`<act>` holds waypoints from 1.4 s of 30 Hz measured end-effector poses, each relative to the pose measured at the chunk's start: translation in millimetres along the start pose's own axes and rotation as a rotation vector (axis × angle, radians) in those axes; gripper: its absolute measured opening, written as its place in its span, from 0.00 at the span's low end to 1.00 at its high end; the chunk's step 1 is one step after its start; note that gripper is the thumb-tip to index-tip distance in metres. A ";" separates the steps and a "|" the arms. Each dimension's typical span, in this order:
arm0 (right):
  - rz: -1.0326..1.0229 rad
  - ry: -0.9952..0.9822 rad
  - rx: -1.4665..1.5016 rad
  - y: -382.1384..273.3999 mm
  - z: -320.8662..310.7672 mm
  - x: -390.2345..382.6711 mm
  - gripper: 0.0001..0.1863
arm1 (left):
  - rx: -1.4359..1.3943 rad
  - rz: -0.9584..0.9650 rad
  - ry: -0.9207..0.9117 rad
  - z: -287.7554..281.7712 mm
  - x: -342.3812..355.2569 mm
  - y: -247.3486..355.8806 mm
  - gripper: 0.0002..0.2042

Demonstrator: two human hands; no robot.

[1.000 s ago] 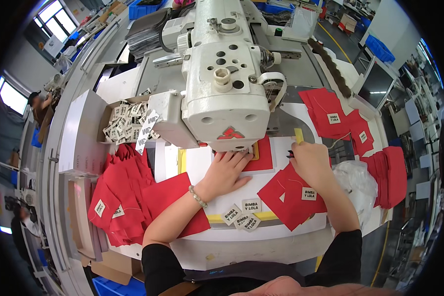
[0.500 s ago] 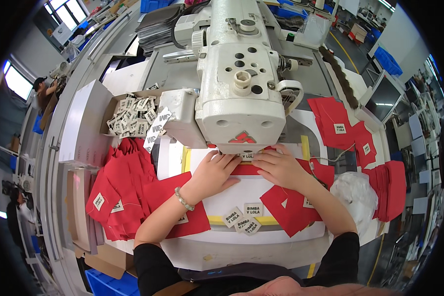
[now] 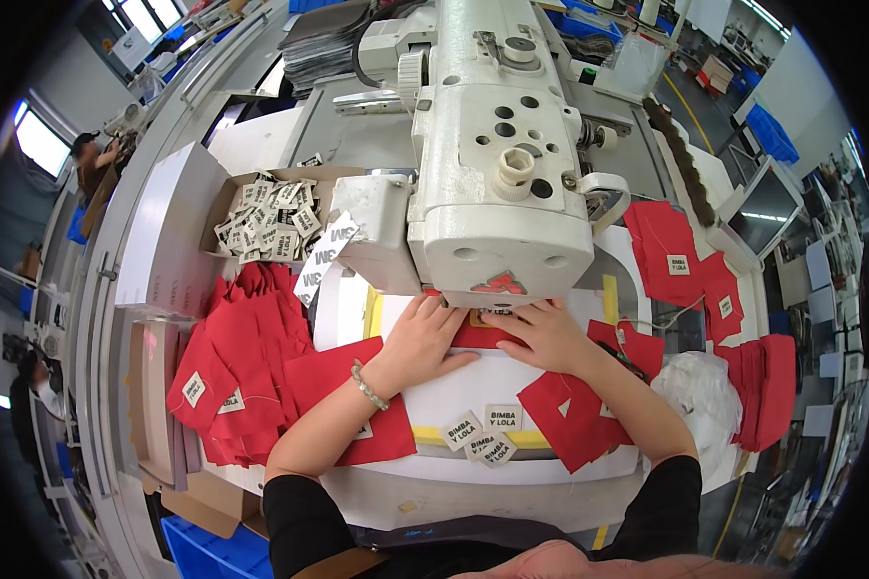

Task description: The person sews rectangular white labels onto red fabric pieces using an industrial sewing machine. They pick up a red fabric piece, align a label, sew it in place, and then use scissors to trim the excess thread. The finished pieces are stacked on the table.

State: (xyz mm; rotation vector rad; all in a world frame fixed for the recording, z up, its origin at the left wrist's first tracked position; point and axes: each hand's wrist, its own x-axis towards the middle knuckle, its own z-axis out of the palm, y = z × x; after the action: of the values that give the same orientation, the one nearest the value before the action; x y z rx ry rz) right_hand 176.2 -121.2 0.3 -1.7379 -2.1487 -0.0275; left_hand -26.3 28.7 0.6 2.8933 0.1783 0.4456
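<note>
Red fabric forms the workpiece, a flat piece (image 3: 492, 337) that lies on the white work surface (image 3: 425, 410) directly below the white sewing machine head (image 3: 502, 232). A pale label (image 3: 497, 312) shows on the workpiece, between the two hands (its upper part is hidden by the machine head).

The left hand (image 3: 425, 343) is palm down, fingers extended forward and thumb spread to the right; it grasps nothing and rests at the left part of the workpiece. The right hand (image 3: 546, 338) is also unclenched, palm down, with its fingers angled inward over the right part of the workpiece. The foremost fingertips are partly concealed by the machine head.

A beaded bracelet (image 3: 368, 386) encircles the left wrist. Loose labels (image 3: 503, 418) lie between the forearms, near a yellow strip (image 3: 434, 434). Further red pieces (image 3: 565, 425) lie partly under the right forearm, and a large red pile (image 3: 246, 357) occupies the left side. A clear plastic bag (image 3: 700, 400) sits to the right.
</note>
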 end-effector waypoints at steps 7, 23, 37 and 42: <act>0.027 0.009 -0.054 -6.4 3.0 2.8 0.22 | 0.042 -0.041 0.050 0.4 -0.8 6.7 0.34; -0.012 0.037 0.006 2.0 -3.7 -7.9 0.21 | 0.105 -0.079 0.024 3.9 -2.9 9.4 0.37; -0.116 0.045 0.053 16.5 -6.7 0.5 0.20 | 0.068 -0.092 0.016 0.9 0.8 10.8 0.35; -0.094 0.031 0.157 19.1 -2.8 0.0 0.20 | 0.090 -0.061 0.046 -0.8 2.0 10.3 0.34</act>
State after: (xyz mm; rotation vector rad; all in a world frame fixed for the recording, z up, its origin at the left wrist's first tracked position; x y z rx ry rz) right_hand 195.1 -117.4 -1.2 -1.5390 -2.1469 0.0859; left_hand -23.7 19.1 4.2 2.9579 0.3003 0.5056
